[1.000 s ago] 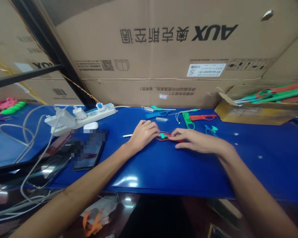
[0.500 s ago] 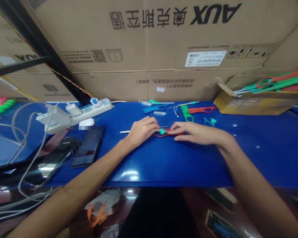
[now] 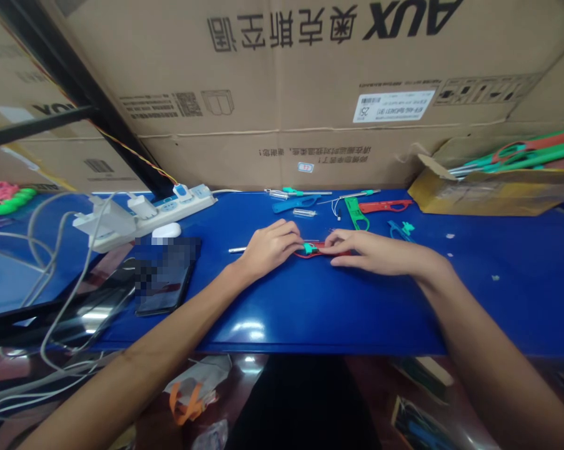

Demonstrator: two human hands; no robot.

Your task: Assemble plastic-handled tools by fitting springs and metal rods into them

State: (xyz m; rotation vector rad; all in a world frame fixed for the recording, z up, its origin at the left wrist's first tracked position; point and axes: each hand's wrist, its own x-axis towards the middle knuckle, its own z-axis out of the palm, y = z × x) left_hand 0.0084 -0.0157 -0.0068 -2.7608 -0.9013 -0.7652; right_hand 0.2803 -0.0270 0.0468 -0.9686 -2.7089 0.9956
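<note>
A small red plastic part (image 3: 315, 253) with a teal piece (image 3: 308, 249) on it lies on the blue table (image 3: 310, 306) between my hands. My left hand (image 3: 270, 247) rests on its left end with the fingers curled and pressing on it. My right hand (image 3: 368, 250) pinches its right end, fingers together and low on the table. A thin metal rod (image 3: 237, 250) sticks out to the left from under my left hand.
Behind lie blue (image 3: 293, 203), green (image 3: 354, 214) and red (image 3: 385, 205) plastic parts and small springs. A power strip (image 3: 145, 211) with chargers, cables and phones (image 3: 162, 281) sit at left. A cardboard tray (image 3: 492, 190) of long parts is at right. Big cardboard boxes (image 3: 310, 94) wall the back.
Both hands stay on the red part; my right fingers have shifted slightly toward the teal piece. The view has moved a little.
</note>
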